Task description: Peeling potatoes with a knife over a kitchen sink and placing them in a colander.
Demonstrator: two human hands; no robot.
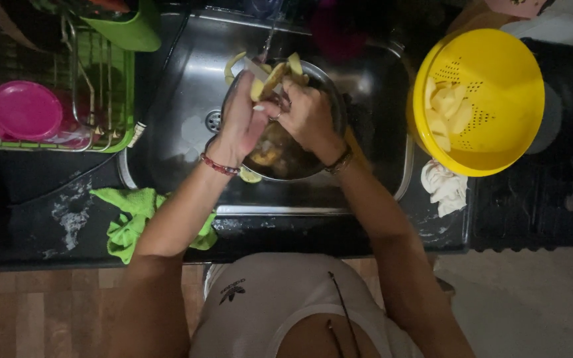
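Over the steel sink (187, 86), my left hand (243, 122) closes around a potato piece (272, 79) while my right hand (310, 116) grips a knife (254, 69) against it. Both work above a metal bowl (329, 99) of peelings. At the counter's right end, a yellow colander (499, 86) holds cut potato slices (447, 109).

Both your arms reach forward and bend a little inward, so the two hands meet in front of you. Your left hand (243, 122) has the back turned up, with the fingers curled closed in a grip. Your right hand (308, 114) is just beside it, touching it, fingers also curled tight. Each wrist wears a band, and the forearms are bare.
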